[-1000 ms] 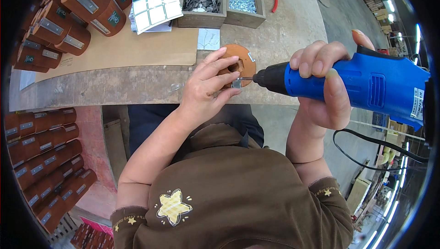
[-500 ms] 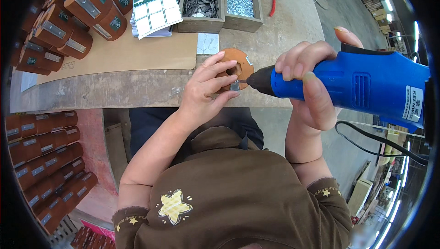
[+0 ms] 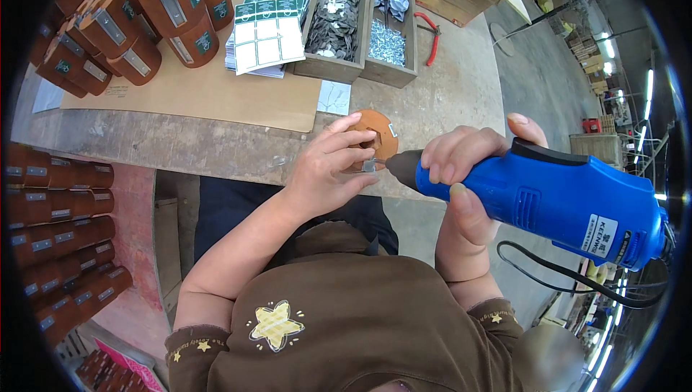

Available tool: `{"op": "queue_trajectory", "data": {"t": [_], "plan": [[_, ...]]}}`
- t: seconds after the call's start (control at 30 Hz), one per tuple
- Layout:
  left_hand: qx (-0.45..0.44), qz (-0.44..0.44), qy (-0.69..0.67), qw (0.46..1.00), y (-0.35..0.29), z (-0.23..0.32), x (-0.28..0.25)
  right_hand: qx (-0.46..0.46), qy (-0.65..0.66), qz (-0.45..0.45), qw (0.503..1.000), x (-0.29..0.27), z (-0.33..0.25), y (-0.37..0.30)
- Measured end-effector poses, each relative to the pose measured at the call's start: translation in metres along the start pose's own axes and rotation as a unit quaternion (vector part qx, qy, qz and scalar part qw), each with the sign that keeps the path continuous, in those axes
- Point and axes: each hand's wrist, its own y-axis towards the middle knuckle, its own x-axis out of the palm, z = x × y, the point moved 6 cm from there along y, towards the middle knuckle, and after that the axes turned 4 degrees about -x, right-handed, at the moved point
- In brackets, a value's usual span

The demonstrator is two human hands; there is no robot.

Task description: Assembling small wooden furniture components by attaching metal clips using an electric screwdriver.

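Left hand clamped on round orange-brown piece with central opening, at front edge of worn grey-brown desk; small grey metal plate near thumb. Right hand wrapped around blue corded power screwdriver, black nose just beside plate; tip contact unclear.

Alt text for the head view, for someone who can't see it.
The right hand points a blue power driver at a round brown piece held by the left hand at a workbench; beyond are two wooden trays and stacked brown cylinders.
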Motion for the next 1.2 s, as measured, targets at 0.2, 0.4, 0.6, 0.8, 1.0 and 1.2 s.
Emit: {"op": "queue_trajectory", "data": {"t": [0.2,0.4,0.6,0.8,1.0,1.2], "plan": [[0.008,0.031,0.031,0.999,0.005,0.005,0.003,-0.002,-0.021,-0.019,1.000,-0.001,0.001,0.009],[0.008,0.060,0.043,0.997,0.004,0.010,0.003,0.030,-0.029,-0.010,0.999,0.001,0.004,0.009],[0.015,0.020,0.042,0.999,0.004,0.008,0.001,0.033,-0.010,-0.014,0.999,-0.001,0.010,0.011],[0.020,-0.003,0.049,0.999,0.004,0.004,0.001,0.031,0.011,0.001,0.999,-0.003,0.012,0.013],[0.015,-0.013,0.057,0.998,0.005,0.006,0.001,0.036,0.016,0.009,0.999,-0.005,0.014,0.013],[-0.002,0.016,0.055,0.998,0.009,0.011,0.004,0.032,-0.007,0.022,0.999,-0.009,0.013,0.012]]}}
